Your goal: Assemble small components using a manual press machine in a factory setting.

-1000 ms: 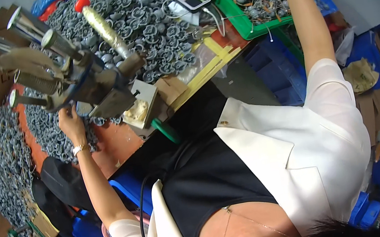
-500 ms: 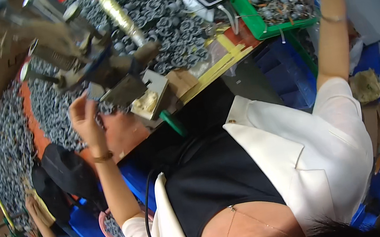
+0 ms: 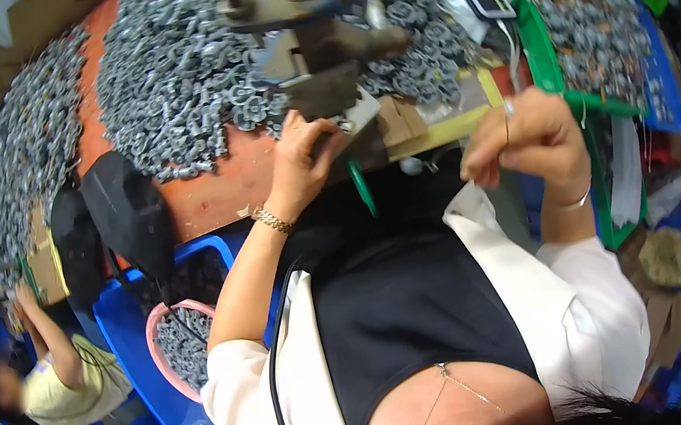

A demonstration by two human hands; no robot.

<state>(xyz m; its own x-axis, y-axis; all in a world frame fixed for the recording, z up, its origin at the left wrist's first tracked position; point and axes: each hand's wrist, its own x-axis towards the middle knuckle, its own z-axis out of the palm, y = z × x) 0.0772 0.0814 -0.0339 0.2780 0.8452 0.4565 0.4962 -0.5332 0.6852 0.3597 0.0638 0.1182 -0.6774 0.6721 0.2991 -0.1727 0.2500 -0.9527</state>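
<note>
My left hand [image 3: 303,163] is raised to the underside of a brown metal press machine [image 3: 321,44]. Its thumb and forefinger pinch a small metal part against the pale plate [image 3: 361,110] there. My right hand [image 3: 527,143] hovers near my chest, right of the machine and beside the green tray [image 3: 545,43]. Its fingers are curled and pinched on a small metal ring. Heaps of grey metal rings [image 3: 172,69] cover the orange table [image 3: 219,188] behind the machine.
The green tray holds more grey and rusty parts [image 3: 586,9]. A small white electronic device [image 3: 486,3] lies near it. A black pouch [image 3: 129,212] hangs off the table edge above a pink basin of parts [image 3: 182,342] and blue crates [image 3: 120,321]. Another person [image 3: 54,386] works at lower left.
My right hand has come back from the green tray toward my chest with its fingers pinched. My left hand has risen to the machine's underside. The view has shifted right.
</note>
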